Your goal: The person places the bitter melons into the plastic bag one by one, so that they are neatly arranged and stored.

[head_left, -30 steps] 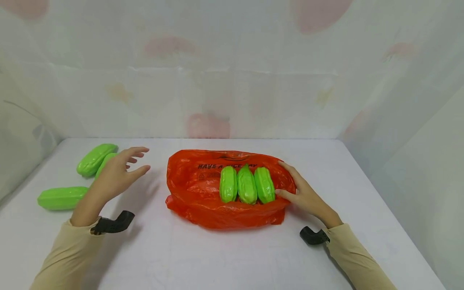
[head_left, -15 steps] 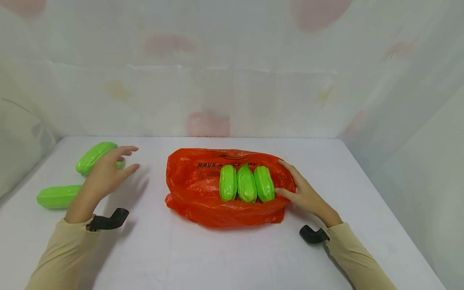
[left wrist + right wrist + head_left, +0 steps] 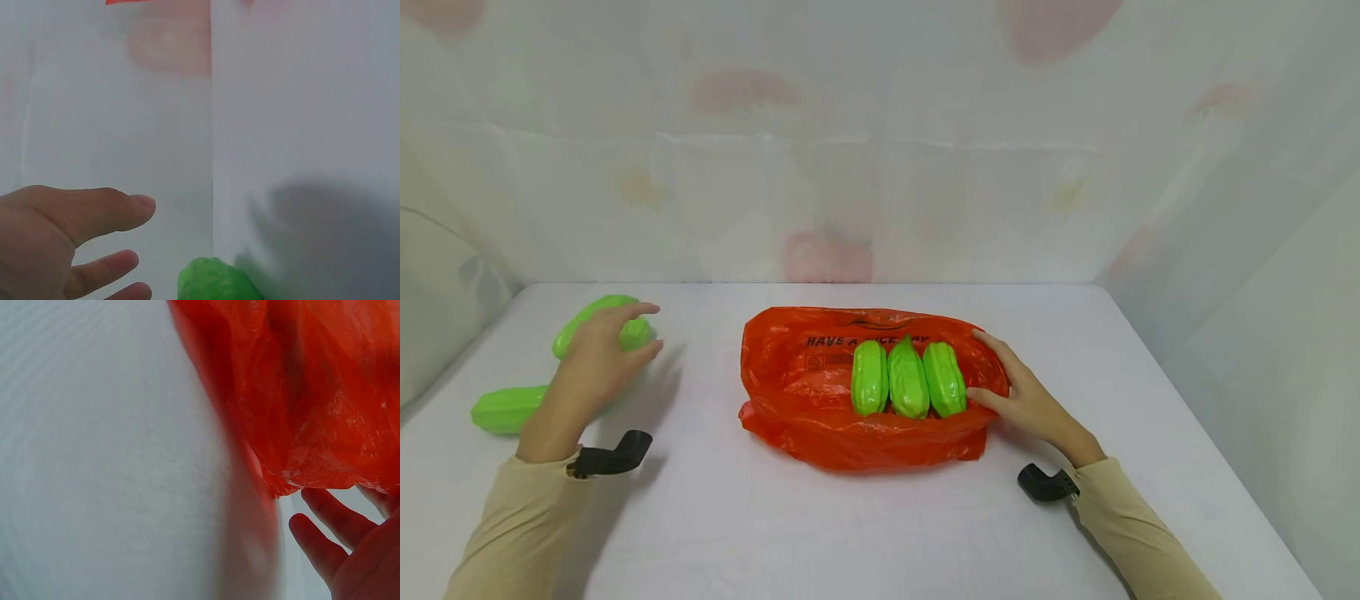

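Note:
Three green ridged fruits, like star fruits (image 3: 908,379), stand side by side in a red plastic bag (image 3: 797,437) with its mouth spread wide. At the bag's right end, my right hand (image 3: 1033,400) holds the rim, thumb at the front and forefinger at the back; other fingers (image 3: 319,544) show below the plastic in the right wrist view. My left hand (image 3: 597,358) hovers, thumb and fingers apart, over more green fruits at the left. One green fruit (image 3: 636,333) is partly hidden behind that hand; its end also shows in the left wrist view.
Another green fruit (image 3: 574,325) lies at the back left, and one more green fruit (image 3: 505,410) lies nearer, partly behind my left wrist. A white cloth covers the table (image 3: 865,533). A pale patterned curtain (image 3: 880,192) rises behind its back edge.
My left hand has moved left, away from the bag and over the green fruits, its fingers still apart. My right hand and the bag have stayed in place.

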### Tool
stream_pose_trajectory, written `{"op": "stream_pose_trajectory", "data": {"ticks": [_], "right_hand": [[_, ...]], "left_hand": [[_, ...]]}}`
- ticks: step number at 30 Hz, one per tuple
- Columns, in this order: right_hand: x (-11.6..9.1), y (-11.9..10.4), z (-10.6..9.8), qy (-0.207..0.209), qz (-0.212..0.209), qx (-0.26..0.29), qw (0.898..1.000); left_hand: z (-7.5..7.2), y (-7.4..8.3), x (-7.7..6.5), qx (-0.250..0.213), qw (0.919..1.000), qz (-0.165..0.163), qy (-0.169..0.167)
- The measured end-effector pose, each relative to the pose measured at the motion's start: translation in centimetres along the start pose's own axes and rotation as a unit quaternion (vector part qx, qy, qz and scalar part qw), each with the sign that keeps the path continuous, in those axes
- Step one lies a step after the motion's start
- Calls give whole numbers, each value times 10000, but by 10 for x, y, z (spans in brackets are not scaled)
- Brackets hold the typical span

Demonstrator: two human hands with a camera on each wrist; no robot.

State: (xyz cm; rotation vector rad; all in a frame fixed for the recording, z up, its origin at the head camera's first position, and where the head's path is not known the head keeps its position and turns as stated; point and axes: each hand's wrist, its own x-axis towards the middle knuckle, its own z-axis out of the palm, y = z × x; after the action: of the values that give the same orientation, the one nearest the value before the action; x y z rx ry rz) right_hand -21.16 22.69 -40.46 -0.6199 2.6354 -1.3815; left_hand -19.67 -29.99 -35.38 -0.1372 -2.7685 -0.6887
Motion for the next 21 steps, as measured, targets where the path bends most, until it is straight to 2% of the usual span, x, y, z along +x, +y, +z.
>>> {"op": "stream_pose_trajectory", "data": {"ticks": [6,13,21], "right_hand": [[0,-1,0,7,-17,12,10000],[0,0,0,13,-22,41,10000],[-1,-1,0,-2,-60,75,10000]], "left_hand": [[0,-9,0,225,9996,61,175],[-3,-14,-1,205,9997,45,160],[-4,-26,-3,178,9997,-110,-138]]}}
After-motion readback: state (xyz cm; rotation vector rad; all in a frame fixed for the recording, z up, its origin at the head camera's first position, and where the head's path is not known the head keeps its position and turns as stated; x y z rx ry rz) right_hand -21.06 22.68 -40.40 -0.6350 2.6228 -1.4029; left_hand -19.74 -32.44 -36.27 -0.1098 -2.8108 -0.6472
